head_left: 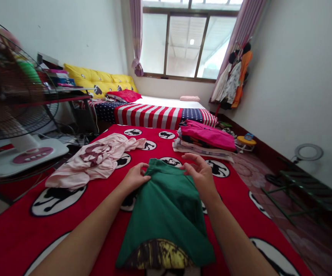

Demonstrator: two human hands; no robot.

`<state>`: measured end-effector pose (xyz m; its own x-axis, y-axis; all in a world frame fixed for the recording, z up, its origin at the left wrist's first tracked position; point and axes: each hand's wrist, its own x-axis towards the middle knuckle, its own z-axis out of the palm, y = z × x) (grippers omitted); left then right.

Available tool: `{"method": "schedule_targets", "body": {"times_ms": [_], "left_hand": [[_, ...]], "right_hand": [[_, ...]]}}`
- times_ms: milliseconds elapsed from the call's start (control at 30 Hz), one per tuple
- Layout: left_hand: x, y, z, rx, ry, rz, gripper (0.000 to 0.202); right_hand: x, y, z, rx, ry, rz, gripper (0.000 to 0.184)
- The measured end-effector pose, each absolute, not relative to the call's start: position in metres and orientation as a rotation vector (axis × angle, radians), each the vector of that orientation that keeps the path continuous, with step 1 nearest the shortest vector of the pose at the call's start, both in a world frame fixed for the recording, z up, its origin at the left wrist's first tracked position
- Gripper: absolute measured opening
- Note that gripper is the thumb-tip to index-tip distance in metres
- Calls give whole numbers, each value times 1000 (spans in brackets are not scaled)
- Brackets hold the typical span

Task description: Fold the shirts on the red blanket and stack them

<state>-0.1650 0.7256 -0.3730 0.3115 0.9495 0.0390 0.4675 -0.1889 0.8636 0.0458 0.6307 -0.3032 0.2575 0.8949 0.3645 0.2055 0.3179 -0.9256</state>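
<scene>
A green T-shirt (168,203) lies folded narrow on the red bedspread, its straight edge away from me and a yellow and dark print at the near end. My left hand (137,177) has its thumb on the far left corner of the cloth, fingers closed at the edge. At the far right corner is my right hand (201,176), thumb and forefinger apart, the thumb by the cloth. To the left a pale pink shirt (97,161) with a dark red print lies crumpled. Beyond my right hand is a stack of folded clothes (206,138), bright pink on top.
The red bedspread (76,224) has black and white ovals. A fan (28,149) stands at the left beside a desk (68,96). Behind is another bed with a striped cover (151,115). On the right are a yellow stool (244,141), a dark green rack (312,188) and hanging clothes (234,80).
</scene>
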Motion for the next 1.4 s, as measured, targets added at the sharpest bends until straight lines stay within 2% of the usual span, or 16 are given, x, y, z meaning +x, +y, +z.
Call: {"method": "schedule_targets", "body": {"times_ms": [100, 200, 267, 400, 567, 700, 833, 1000, 1100, 1300, 1400], "left_hand": [[-163, 722, -369, 2172, 1398, 919, 49], [-149, 695, -347, 2363, 1193, 1003, 28], [-142, 665, -328, 2344, 901, 809, 16], [-145, 600, -308, 2425, 620, 298, 20], [-166, 563, -333, 2683, 648, 49, 32], [-178, 562, -354, 2704, 615, 59, 35], [-181, 558, -358, 2766, 485, 145, 22], [-187, 553, -366, 2863, 473, 232, 11], [-198, 554, -374, 2861, 561, 308, 23], [-217, 554, -382, 2801, 562, 369, 25], [-217, 555, -380, 2785, 502, 362, 26]], "right_hand": [[75, 614, -295, -1344, -1287, 579, 30], [94, 585, -300, -1522, -1400, 585, 22], [97, 560, -306, -1611, -1491, 647, 17], [84, 504, -316, -1748, -1681, 764, 14], [65, 462, -328, -1857, -1765, 681, 26], [62, 459, -337, -1780, -1723, 664, 42], [64, 458, -340, -1695, -1733, 692, 25], [66, 451, -347, -1772, -1847, 702, 27], [67, 447, -352, -1775, -1848, 708, 28], [69, 447, -351, -1679, -1867, 737, 39], [69, 453, -348, -1703, -1979, 650, 34]]}}
